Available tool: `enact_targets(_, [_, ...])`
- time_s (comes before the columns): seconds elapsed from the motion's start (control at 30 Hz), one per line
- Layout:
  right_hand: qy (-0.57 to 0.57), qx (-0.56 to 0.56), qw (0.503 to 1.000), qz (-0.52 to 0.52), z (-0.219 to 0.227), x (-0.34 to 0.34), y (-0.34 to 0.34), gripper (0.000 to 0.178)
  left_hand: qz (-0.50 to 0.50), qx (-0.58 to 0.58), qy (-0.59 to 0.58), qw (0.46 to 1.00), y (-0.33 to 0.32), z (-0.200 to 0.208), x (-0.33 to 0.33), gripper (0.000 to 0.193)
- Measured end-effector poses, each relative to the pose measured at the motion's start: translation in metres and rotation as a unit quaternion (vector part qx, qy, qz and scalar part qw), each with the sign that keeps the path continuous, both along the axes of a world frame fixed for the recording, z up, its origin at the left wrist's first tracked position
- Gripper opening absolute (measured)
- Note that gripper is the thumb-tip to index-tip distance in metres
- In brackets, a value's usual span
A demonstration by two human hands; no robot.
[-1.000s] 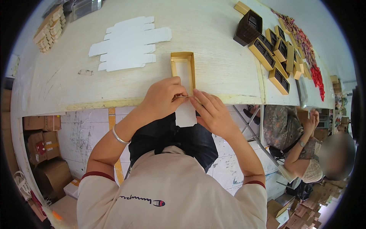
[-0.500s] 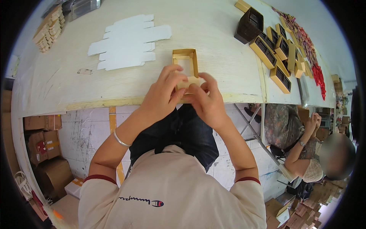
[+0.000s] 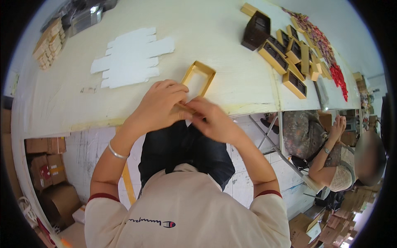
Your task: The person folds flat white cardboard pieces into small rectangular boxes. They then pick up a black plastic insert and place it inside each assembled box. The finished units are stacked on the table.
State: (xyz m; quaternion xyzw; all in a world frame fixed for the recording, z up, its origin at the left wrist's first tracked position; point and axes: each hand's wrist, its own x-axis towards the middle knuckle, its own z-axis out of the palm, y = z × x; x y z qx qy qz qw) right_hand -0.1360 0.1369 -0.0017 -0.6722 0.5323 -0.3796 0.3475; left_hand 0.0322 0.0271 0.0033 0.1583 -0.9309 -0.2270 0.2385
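Note:
A small open gold cardboard box (image 3: 211, 77) with a pale inside lies tilted at the table's front edge, its near end between my hands. My left hand (image 3: 162, 104) is closed on the left side of that near end, fingers curled over it. On the right, my right hand (image 3: 213, 120) pinches the near end; its fingers are a little blurred. The fingers hide most of that end wall. To the left, a stack of flat white carton blanks (image 3: 130, 58) with tabs lies on the table.
At the right stand several gold boxes (image 3: 294, 84) with dark inserts, and a stack of dark brown trays (image 3: 256, 31). Red wrapped pieces (image 3: 339, 78) lie beyond them. Pale folded pieces (image 3: 49, 45) are piled far left. A co-worker (image 3: 331, 165) sits at the right.
The box has turned, its far end swinging right, and its near end has moved toward me. Both hands have shifted left and down with it. The whole view has shifted slightly.

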Motion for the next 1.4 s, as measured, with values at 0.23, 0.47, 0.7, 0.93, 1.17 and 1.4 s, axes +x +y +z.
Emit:
enact_targets(0.23, [0.104, -0.251, 0.922, -0.276, 0.027, -0.080, -0.026, 0.037, 0.060, 0.218, -0.025, 0.974, 0.006, -0.015, 0.007, 0.038])
enact_targets(0.47, [0.546, -0.190, 0.781, -0.235, 0.055, -0.212, -0.110, 0.011, 0.165, -0.053, 0.045, 0.984, 0.010, -0.022, -0.003, 0.065])
enact_targets(0.7, [0.450, -0.072, 0.858, -0.236, 0.079, -0.216, -0.124, 0.016, 0.209, 0.079, 0.069, 0.972, 0.005, -0.030, 0.001, 0.069])
enact_targets(0.93, [0.151, 0.026, 0.962, -0.225, 0.073, -0.249, -0.119, 0.022, 0.196, 0.109, 0.086, 0.971, 0.003, -0.029, -0.002, 0.068])
enact_targets(1.17, [0.652, -0.315, 0.668, -0.168, 0.080, -0.218, -0.125, 0.004, 0.184, 0.084, 0.057, 0.978, 0.000, -0.033, 0.001, 0.067])
enact_targets(1.4, [-0.183, -0.182, 0.934, -0.247, 0.123, -0.153, -0.071, 0.019, 0.176, 0.098, 0.051, 0.978, -0.002, -0.031, 0.008, 0.069])
